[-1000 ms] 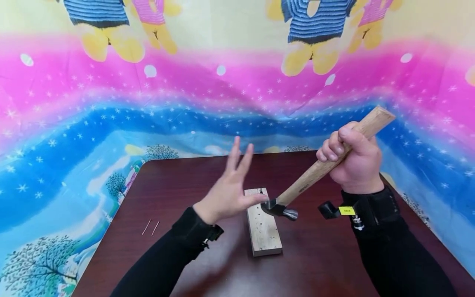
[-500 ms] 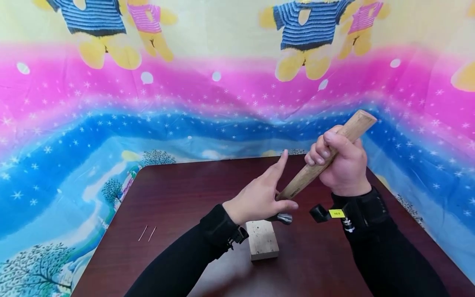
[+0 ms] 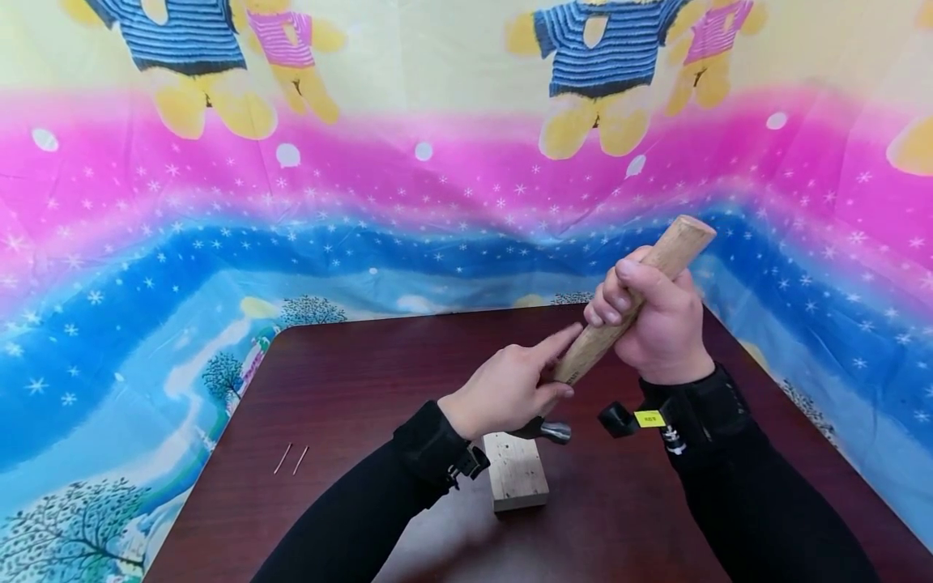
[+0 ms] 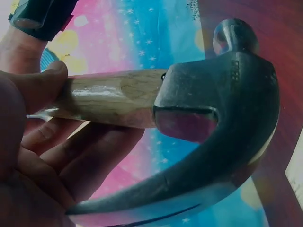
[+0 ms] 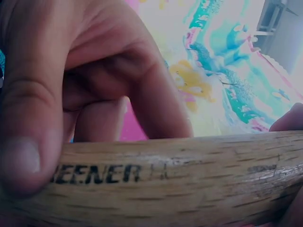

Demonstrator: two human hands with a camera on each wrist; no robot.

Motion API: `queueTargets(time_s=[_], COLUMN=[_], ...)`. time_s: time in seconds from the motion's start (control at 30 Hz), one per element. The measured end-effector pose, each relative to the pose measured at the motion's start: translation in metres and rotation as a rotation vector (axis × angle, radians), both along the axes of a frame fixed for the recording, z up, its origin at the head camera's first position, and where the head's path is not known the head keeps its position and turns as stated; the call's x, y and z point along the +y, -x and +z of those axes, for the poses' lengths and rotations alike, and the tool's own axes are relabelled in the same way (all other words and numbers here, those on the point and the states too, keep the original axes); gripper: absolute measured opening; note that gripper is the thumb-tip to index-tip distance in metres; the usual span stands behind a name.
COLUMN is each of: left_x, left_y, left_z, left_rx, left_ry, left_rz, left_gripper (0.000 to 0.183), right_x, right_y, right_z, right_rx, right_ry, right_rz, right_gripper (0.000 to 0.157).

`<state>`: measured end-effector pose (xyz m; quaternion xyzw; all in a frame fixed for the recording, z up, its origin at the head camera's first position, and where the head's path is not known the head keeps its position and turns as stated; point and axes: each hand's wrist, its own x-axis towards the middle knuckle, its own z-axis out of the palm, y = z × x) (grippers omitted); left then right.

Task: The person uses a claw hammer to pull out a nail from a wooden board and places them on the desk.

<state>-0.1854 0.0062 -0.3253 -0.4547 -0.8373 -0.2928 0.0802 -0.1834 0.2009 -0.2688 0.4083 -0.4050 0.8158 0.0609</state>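
Note:
Both hands are on a claw hammer (image 3: 592, 353), held tilted with its steel head low and the wooden handle rising to the right. My right hand (image 3: 659, 324) wraps round the handle near its butt end. Close to the head, my left hand (image 3: 496, 393) holds the handle between thumb and fingers. The left wrist view shows the curved claw and the steel head (image 4: 246, 104) past the fingers. Dark lettering marks the handle (image 5: 213, 175) in the right wrist view. Below the hammer lies a pale wooden block (image 3: 519, 479) with small dark holes; its far part is hidden.
Two thin nails, a left one (image 3: 283, 459) and a right one (image 3: 300, 461), lie on the dark red table (image 3: 364, 364) at the left. A patterned cloth (image 3: 452, 194) hangs behind and along the sides.
My left hand, spread in the air before, has moved right and closed round the handle near the head. The right hand has brought the hammer slightly left.

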Motion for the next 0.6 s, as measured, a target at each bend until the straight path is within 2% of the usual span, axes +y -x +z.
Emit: queueTargets(time_s=[0.13,0.33,0.47,0.53,0.6], left_x=[-0.003,-0.011,-0.018,-0.023,-0.028], left_y=[0.002,0.002,0.002,0.003,0.003], left_z=[-0.003,-0.006,-0.008,-0.009,-0.01], left_rx=[0.019,-0.022,-0.096,-0.137,-0.161], left_ry=[-0.031,-0.085,-0.119,-0.133,-0.149], left_rz=[-0.022,0.005,-0.003,-0.007,-0.006], left_gripper=[0.052,0.055,0.057,0.058,0.06], right_x=[-0.004,-0.008,-0.006,-0.001,0.008], right_y=[0.002,0.007,0.007,0.007,0.009], right_z=[0.001,0.005,0.007,0.007,0.008], right_rx=[-0.037,-0.038,-0.054,-0.052,-0.037], right_ry=[-0.012,-0.116,-0.288,-0.409,-0.54], right_rz=[-0.011,-0.01,-0.047,-0.104,-0.198], right_gripper=[0.028,0.023,0.031,0.041,0.05])
